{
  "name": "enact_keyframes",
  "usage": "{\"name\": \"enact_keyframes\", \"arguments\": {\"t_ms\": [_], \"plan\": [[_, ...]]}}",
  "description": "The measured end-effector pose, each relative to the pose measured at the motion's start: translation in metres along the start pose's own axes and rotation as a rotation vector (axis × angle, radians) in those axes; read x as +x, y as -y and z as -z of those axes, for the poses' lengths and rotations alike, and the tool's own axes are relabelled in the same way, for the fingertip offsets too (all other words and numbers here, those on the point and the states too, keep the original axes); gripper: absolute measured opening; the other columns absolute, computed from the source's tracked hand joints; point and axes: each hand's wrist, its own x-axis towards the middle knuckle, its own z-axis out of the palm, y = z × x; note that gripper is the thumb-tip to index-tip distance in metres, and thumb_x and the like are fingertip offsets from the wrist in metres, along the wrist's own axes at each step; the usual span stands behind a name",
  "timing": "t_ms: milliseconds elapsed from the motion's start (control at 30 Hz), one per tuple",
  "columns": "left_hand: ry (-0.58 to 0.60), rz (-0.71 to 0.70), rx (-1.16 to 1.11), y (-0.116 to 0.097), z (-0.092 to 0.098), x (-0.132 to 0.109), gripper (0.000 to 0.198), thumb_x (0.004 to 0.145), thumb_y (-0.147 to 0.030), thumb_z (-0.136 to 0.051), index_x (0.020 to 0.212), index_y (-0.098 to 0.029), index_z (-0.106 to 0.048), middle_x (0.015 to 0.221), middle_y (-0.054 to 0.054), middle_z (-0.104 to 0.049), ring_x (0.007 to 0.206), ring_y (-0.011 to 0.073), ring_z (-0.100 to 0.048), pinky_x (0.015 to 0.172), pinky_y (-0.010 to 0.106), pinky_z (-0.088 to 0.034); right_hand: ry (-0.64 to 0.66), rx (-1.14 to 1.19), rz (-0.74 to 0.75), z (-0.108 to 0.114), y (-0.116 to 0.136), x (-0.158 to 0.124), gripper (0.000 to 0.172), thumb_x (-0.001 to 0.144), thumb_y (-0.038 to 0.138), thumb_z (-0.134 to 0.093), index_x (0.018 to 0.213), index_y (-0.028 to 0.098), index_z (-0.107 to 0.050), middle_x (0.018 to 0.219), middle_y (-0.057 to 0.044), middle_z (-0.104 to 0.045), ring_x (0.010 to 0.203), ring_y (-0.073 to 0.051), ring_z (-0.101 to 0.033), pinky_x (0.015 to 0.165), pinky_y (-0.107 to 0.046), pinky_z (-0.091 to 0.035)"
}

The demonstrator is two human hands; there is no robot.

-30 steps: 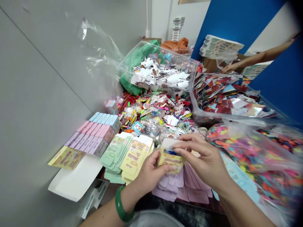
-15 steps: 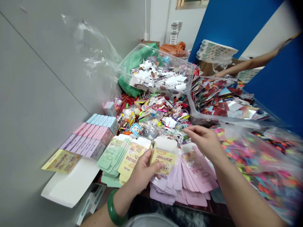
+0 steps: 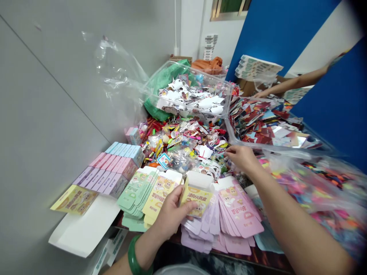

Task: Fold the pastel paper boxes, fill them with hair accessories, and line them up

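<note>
Just above the pink flat cartons [image 3: 239, 212], the right hand [image 3: 241, 158] has open air toward the heap of small toys [image 3: 186, 143]. A clear plastic tub [image 3: 258, 147] stands beyond it, and a bulging plastic bag [image 3: 312, 183] crowds its right side.

A smooth, rounded green bangle [image 3: 134, 256], probably jade, is worn on the left wrist [image 3: 146, 248]. Both forearms are bare. To the right of that wrist, pale grey fabric [image 3: 180, 270] is glimpsed, perhaps clothing, cut off by the frame edge.
</note>
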Motion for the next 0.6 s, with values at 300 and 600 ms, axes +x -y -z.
{"name": "enact_keyframes", "arguments": {"t_ms": [300,600], "plan": [[0.014,0.014,0.056,0.001,-0.007,0.007,0.042,0.075,-0.031,-0.075,0.111,-0.017,-0.058,0.108,0.007,-0.073,0.079,0.0167,-0.069,0.051,0.019,-0.052,-0.024,0.571,-0.003,0.064,0.039,-0.039,0.032,0.066,0.046,-0.074,0.074,0.016,-0.072,0.054,0.000,-0.060,0.046,-0.010,-0.047,0.043,-0.023,-0.034],[0.026,0.001,0.100,-0.001,-0.015,0.007,0.043,0.073,-0.031,-0.074,0.110,-0.018,-0.060,0.102,0.006,-0.071,0.078,0.0176,-0.067,0.050,0.020,-0.052,0.143,0.556,0.337,0.081,0.074,-0.090,0.021,0.078,0.038,-0.066,0.075,0.019,-0.073,0.059,-0.001,-0.064,0.050,-0.011,-0.053,0.046,-0.022,-0.039]]}}
